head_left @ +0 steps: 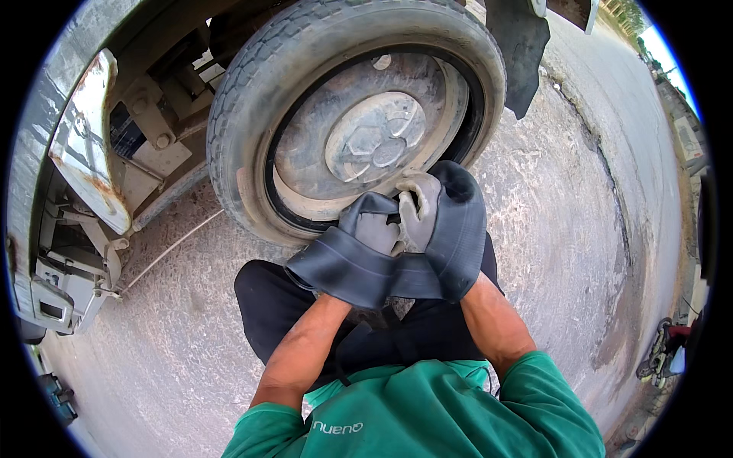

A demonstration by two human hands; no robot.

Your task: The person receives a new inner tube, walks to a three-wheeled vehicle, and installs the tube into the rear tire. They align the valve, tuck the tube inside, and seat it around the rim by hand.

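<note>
A black rubber inner tube (347,263), slack and folded, drapes across both my wrists and lies over my lap. My left hand (376,231), in a grey work glove, is closed on a fold of it at the lower edge of the wheel. Close beside it, my gloved right hand (419,210) has curled fingers against the tube near the rim; its fingertips are partly hidden. In front stands a dusty tyre (256,145), mounted on a steel wheel (305,156) with a raised centre cap. A dark gap shows between tyre and rim on the lower right.
The vehicle's worn body panel (90,145) and underside parts are at the left. A black mud flap (518,53) hangs right of the tyre. Rough concrete ground (191,328) surrounds me, with a crack on the right. A thin cord (172,252) runs left of the wheel.
</note>
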